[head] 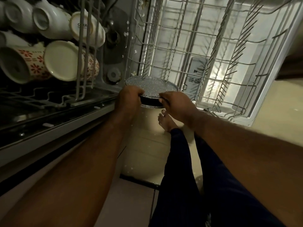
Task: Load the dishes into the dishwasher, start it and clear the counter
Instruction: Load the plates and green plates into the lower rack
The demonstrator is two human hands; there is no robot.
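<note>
head view, looking down. nearest, the person's legs (178, 177) in dark trousers and a bare foot (164, 120) stood on the pale floor (144, 153). beyond them, both forearms reached forward to a round speckled pan (152, 86) with a dark rim. the left grip (129, 99) was curled over the pan's left edge and the right grip (177, 104) was curled round its right edge. both were closed on the pan and neither held anything else. the pan lay roughly level at the near left corner of the pulled-out lower rack (220, 41), its far edge among the wires; whether it rested on them could not be told. the rack's wires ran on over the bright open door. to the far left, the upper rack (82, 46) carried mugs (24, 66), one patterned in red. step in hand, as judged: seating the pan. it would sit best tipped on edge between two rows of prongs, with the soiled face toward the middle. both grips should lower it together and let go only once the wires took its weight.
</note>
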